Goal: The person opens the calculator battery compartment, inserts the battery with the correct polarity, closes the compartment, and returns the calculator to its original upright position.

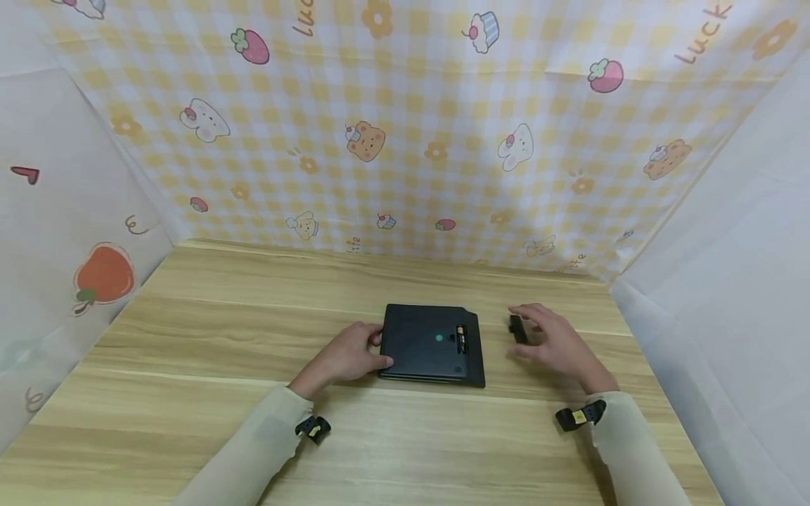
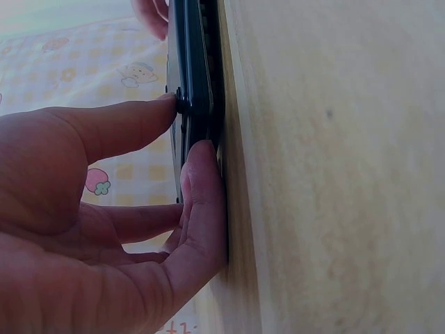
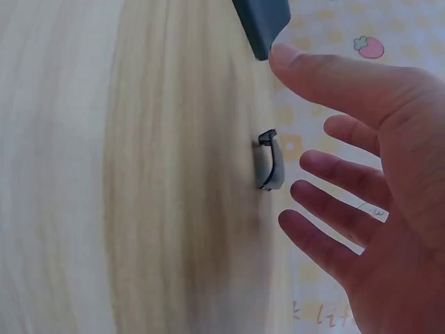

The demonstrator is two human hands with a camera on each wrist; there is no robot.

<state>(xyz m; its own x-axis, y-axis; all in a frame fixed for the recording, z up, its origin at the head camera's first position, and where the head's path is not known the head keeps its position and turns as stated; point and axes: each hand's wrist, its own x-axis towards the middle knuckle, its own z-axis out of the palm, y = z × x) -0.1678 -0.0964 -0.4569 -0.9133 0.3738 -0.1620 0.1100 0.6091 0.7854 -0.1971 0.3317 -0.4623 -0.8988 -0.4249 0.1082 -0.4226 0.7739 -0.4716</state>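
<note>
A flat black calculator [image 1: 418, 344] lies face down on the wooden table, its battery compartment uncovered. Inside that slot sits a small battery [image 1: 461, 339]. My left hand [image 1: 351, 353] pinches the calculator's left edge; in the left wrist view the thumb is on the upper side and fingers are at the lower edge. To the right lies a small black battery cover [image 1: 517, 328], shown as a curved clip-like piece in the right wrist view. My right hand [image 1: 558, 341] hovers around the cover with its fingers spread, apart from it.
The wooden table [image 1: 209, 323] reaches back to a yellow checked cloth [image 1: 418, 183] with cartoon prints. White cloth [image 1: 728, 232] hangs along the right side, and a printed white cloth [image 1: 50, 232] along the left. Black wrist cameras sit on both sleeves.
</note>
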